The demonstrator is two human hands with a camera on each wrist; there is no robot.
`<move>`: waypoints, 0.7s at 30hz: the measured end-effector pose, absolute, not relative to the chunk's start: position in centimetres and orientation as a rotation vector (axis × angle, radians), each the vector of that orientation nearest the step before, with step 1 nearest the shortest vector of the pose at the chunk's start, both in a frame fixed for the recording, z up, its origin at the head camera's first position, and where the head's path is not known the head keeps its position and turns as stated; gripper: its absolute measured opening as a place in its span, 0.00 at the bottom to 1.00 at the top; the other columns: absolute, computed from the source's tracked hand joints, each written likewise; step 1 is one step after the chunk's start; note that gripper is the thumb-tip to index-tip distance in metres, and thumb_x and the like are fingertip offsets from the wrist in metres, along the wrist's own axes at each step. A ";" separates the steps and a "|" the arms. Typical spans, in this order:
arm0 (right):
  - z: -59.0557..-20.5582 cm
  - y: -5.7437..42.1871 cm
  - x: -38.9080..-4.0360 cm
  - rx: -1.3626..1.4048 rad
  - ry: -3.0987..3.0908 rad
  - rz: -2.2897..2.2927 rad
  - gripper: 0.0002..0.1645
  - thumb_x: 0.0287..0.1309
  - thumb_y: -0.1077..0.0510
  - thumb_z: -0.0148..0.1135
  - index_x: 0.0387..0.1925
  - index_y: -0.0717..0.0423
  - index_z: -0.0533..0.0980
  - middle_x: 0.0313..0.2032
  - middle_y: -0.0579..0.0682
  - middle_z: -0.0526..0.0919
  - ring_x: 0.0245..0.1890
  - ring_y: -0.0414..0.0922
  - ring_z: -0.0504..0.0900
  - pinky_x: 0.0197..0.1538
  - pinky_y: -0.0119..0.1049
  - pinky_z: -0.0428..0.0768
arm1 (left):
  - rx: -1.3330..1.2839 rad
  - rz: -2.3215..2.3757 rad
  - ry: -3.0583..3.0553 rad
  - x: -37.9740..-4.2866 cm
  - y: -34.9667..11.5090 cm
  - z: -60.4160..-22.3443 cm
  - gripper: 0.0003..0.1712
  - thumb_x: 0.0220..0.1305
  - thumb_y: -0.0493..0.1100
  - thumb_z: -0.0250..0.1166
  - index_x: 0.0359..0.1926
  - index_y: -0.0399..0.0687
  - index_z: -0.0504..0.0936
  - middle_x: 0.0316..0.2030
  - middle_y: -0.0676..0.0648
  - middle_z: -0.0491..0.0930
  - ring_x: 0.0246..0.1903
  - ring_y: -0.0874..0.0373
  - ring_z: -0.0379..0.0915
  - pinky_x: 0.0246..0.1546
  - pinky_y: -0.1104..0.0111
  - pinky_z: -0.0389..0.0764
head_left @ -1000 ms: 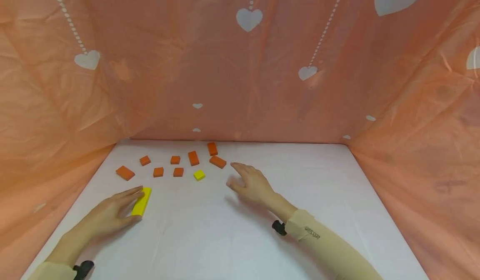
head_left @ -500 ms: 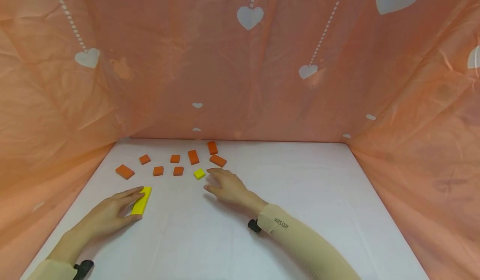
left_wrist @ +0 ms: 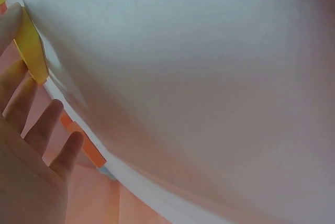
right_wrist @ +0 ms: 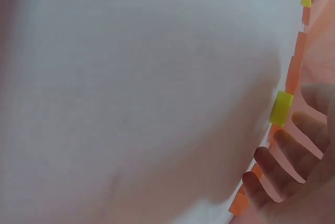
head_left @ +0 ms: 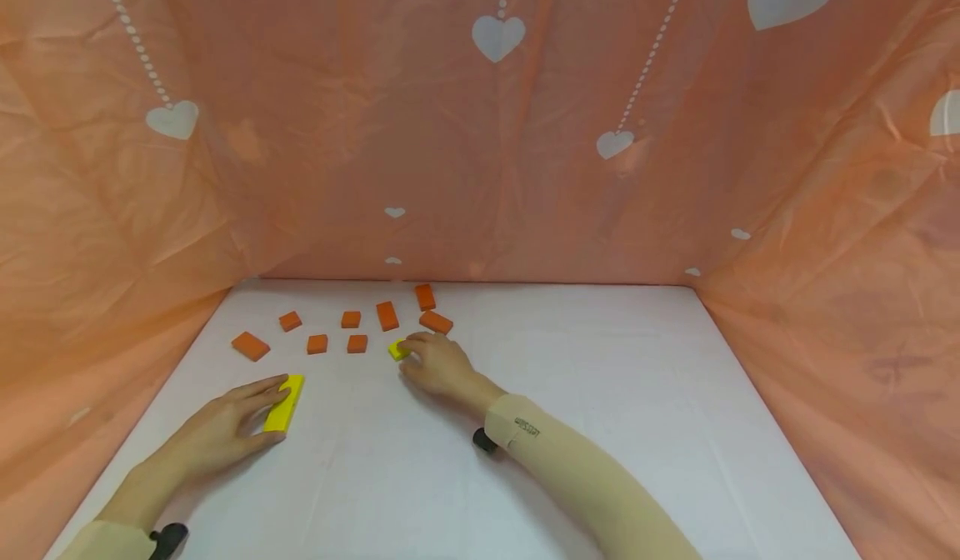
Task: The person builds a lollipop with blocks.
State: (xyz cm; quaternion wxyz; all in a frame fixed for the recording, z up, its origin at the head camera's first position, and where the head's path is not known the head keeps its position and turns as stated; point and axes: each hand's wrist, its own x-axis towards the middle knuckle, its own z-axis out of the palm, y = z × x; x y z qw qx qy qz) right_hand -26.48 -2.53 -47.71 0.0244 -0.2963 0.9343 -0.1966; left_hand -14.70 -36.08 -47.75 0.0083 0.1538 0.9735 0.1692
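Observation:
My left hand (head_left: 225,422) grips a long yellow block (head_left: 285,404) lying on the white tabletop, its thumb at the near end and fingertips at the far end. In the left wrist view, this yellow block (left_wrist: 32,46) sits between thumb and fingers while the other fingers spread loosely. Further back, my right hand (head_left: 442,368) is at a small square yellow block (head_left: 396,351), its index finger partly covering it in the head view. From the right wrist, that small yellow block (right_wrist: 281,108) shows beside the parted thumb and fingers; whether they touch it I cannot tell.
Several orange blocks lie behind the hands: a rectangular orange block (head_left: 251,345) at far left, a square orange block (head_left: 357,344) left of my right hand, and an orange block (head_left: 436,322) just beyond it. A pinkish-orange curtain (head_left: 480,168) with hearts encloses the table.
My right hand has moved left from beside the rear orange blocks to the small yellow block, now partly covering it. My left hand stays on the long yellow block.

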 end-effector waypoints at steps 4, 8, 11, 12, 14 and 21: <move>-47.7 -3.0 -26.7 -0.911 2.933 -0.550 0.20 0.70 0.51 0.63 0.61 0.45 0.83 0.62 0.46 0.83 0.63 0.53 0.79 0.58 0.51 0.81 | 0.478 0.525 3.046 -14.6 -36.0 -47.7 0.40 0.58 0.58 0.77 0.66 0.42 0.81 0.72 0.37 0.69 0.68 0.30 0.65 0.62 0.32 0.68; -47.9 -3.3 -26.9 -0.848 2.948 -0.574 0.18 0.69 0.49 0.66 0.57 0.43 0.86 0.58 0.44 0.86 0.60 0.51 0.81 0.54 0.51 0.82 | 0.475 0.532 3.046 -14.6 -36.1 -47.8 0.40 0.58 0.58 0.78 0.66 0.41 0.81 0.73 0.37 0.68 0.69 0.30 0.64 0.63 0.32 0.68; -48.0 -3.6 -27.2 -0.800 2.946 -0.633 0.17 0.67 0.47 0.70 0.54 0.44 0.87 0.55 0.43 0.87 0.58 0.48 0.83 0.54 0.51 0.82 | 0.470 0.567 3.031 -14.7 -36.1 -47.9 0.41 0.57 0.58 0.78 0.66 0.40 0.80 0.73 0.37 0.67 0.69 0.30 0.63 0.63 0.32 0.68; -48.0 -3.6 -27.3 -0.786 2.947 -0.654 0.16 0.66 0.47 0.71 0.53 0.45 0.88 0.54 0.43 0.88 0.56 0.47 0.83 0.54 0.50 0.82 | 0.469 0.582 3.023 -14.7 -36.1 -47.9 0.42 0.57 0.59 0.78 0.66 0.40 0.80 0.73 0.36 0.67 0.69 0.29 0.63 0.63 0.32 0.68; -47.9 -3.8 -27.4 -0.762 2.946 -0.687 0.16 0.64 0.46 0.73 0.51 0.46 0.88 0.52 0.43 0.89 0.54 0.46 0.84 0.54 0.50 0.82 | 0.464 0.619 3.001 -14.9 -36.1 -47.8 0.42 0.56 0.58 0.79 0.65 0.39 0.81 0.73 0.35 0.67 0.70 0.29 0.62 0.63 0.31 0.67; -48.0 -4.3 -27.6 -0.658 2.973 -0.753 0.13 0.62 0.47 0.75 0.45 0.46 0.89 0.46 0.41 0.90 0.48 0.44 0.86 0.52 0.48 0.82 | 0.419 0.720 2.927 -15.5 -36.0 -47.4 0.43 0.52 0.55 0.82 0.64 0.36 0.81 0.73 0.33 0.67 0.69 0.27 0.61 0.64 0.30 0.64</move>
